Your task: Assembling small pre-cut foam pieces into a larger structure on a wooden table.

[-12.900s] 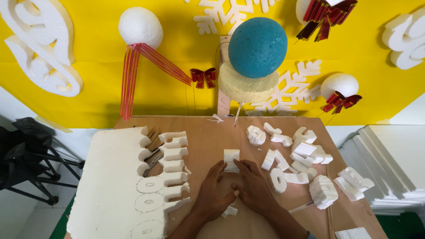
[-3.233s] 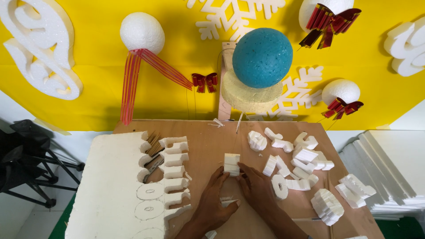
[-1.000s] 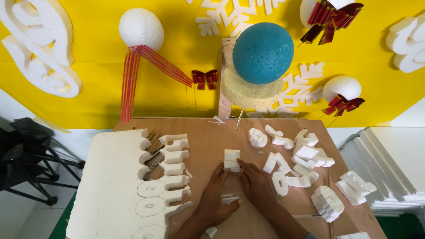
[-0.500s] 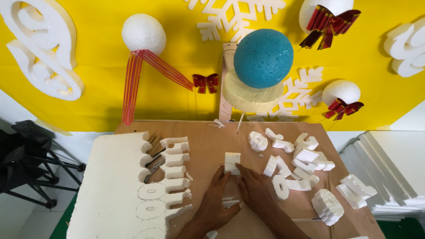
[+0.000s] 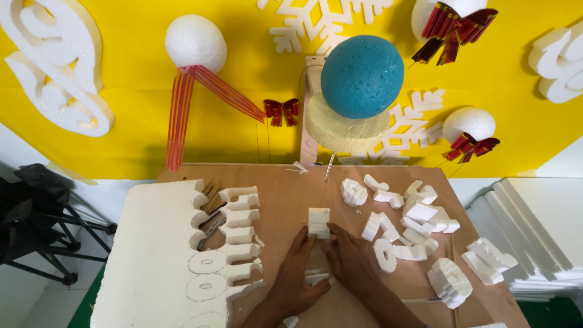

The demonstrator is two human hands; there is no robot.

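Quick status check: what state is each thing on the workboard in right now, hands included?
Small foam block: upright on the board, fingertips of both hands on it.
Left hand: open, fingers at the block's left side.
Right hand: open, fingers at the block's right side.
Foam sheet: flat, right edge cut into notches, ovals traced on it.
Cut foam pieces: loose, scattered at right.

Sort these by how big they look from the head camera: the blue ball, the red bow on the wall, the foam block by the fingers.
1. blue ball
2. and 3. red bow and foam block look alike, so no ranking.
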